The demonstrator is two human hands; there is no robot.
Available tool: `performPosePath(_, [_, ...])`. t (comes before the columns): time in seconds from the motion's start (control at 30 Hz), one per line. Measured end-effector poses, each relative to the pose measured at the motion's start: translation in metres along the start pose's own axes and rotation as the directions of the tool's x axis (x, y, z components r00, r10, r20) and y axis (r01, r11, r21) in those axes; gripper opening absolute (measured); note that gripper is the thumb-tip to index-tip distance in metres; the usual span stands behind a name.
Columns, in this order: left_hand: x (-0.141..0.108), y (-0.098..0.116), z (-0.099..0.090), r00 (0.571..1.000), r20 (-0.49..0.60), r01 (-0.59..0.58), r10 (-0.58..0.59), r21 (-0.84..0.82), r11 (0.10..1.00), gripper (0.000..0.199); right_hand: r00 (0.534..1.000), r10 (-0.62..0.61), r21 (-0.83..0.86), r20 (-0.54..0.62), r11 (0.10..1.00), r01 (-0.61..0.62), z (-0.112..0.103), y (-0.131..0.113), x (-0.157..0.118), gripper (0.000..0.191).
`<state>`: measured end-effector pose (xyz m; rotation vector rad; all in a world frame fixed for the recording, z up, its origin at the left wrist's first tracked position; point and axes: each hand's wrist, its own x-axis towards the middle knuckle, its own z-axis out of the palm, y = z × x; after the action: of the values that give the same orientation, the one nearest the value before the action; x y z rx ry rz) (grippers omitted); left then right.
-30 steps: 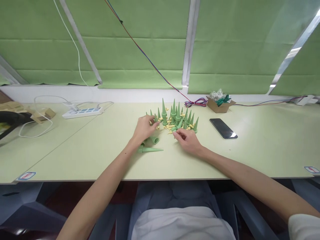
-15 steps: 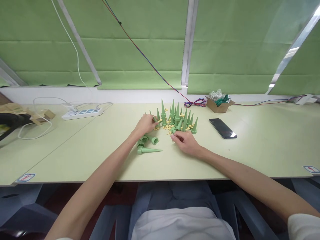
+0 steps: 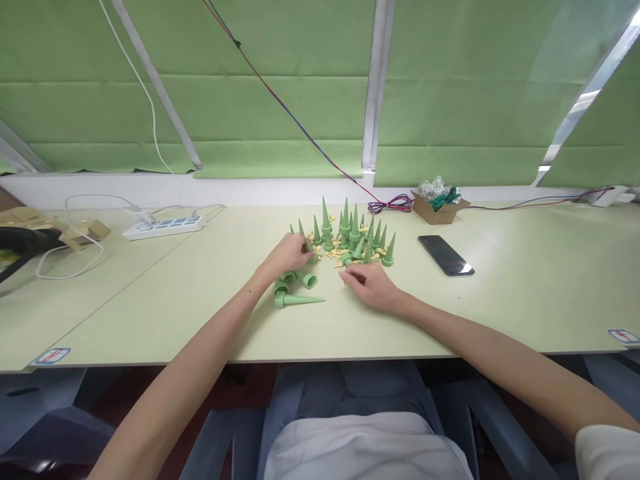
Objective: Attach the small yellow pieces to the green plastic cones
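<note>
A power strip [image 3: 165,228] lay at left on the table [image 3: 200,287]. Then came fallen green cones [image 3: 295,300], one pointing right. Just behind, the left hand [image 3: 287,252] had its fingers curled at an upright cone [image 3: 309,245]; whether they gripped it could not be told. More standing cones [image 3: 327,230] rose mid-table among yellow bits [image 3: 336,253]. In front, the right hand's [image 3: 373,283] fingertips were together, any contents indistinct. A box [image 3: 439,213] and phone [image 3: 446,255] lay rightward.

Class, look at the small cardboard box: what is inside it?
Crumpled clear plastic and something dark green show at the top of the cardboard box; whatever lies beneath is covered.
</note>
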<state>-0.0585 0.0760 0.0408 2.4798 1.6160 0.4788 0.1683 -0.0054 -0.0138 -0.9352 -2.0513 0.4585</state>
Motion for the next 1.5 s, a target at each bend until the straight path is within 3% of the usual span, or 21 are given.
performPosePath(0.27, [0.012, 0.007, 0.005, 0.992, -0.127, -0.010, 0.016, 0.044, 0.999, 0.018, 1.000, -0.008, -0.015, 0.017, 1.000, 0.008, -0.001, -0.001, -0.001, 0.039])
performPosePath(0.43, [0.016, 0.006, 0.013, 0.995, -0.097, 0.004, -0.001, 0.035, 0.999, 0.018, 1.000, -0.014, -0.020, 0.021, 1.000, 0.014, -0.002, 0.000, 0.000, 0.039])
performPosePath(0.63, [0.016, -0.001, 0.008, 0.998, -0.043, -0.046, 0.046, -0.002, 0.999, 0.015, 0.999, -0.015, -0.002, 0.042, 1.000, 0.015, -0.002, -0.001, 0.000, 0.039])
performPosePath(0.8, [0.022, 0.000, 0.010, 0.995, -0.094, 0.022, -0.017, 0.049, 0.999, 0.019, 0.998, -0.005, -0.015, 0.058, 1.000, 0.006, -0.002, -0.001, -0.001, 0.038])
performPosePath(1.03, [0.026, 0.000, 0.022, 0.993, -0.067, 0.099, -0.100, -0.017, 0.995, 0.025, 0.997, -0.001, -0.031, 0.081, 0.999, 0.004, -0.002, 0.001, -0.001, 0.038])
performPosePath(1.23, [0.018, 0.002, 0.019, 0.991, -0.078, 0.112, -0.113, -0.008, 0.994, 0.015, 0.995, 0.006, -0.053, 0.104, 0.999, -0.001, -0.002, -0.001, -0.001, 0.038])
performPosePath(1.33, [0.010, 0.006, 0.013, 0.980, -0.148, 0.132, -0.131, -0.003, 0.991, 0.011, 0.992, 0.005, -0.057, 0.124, 0.998, 0.002, -0.002, -0.002, -0.001, 0.039])
performPosePath(1.4, [0.004, 0.010, 0.010, 0.986, -0.144, 0.079, -0.078, 0.002, 0.997, 0.010, 0.991, 0.006, -0.057, 0.136, 0.998, 0.002, -0.002, -0.004, -0.001, 0.039])
performPosePath(1.5, [0.000, 0.015, 0.009, 0.998, -0.015, -0.055, 0.055, 0.019, 0.998, 0.014, 0.988, 0.012, -0.062, 0.154, 0.998, -0.002, -0.001, -0.005, -0.001, 0.039])
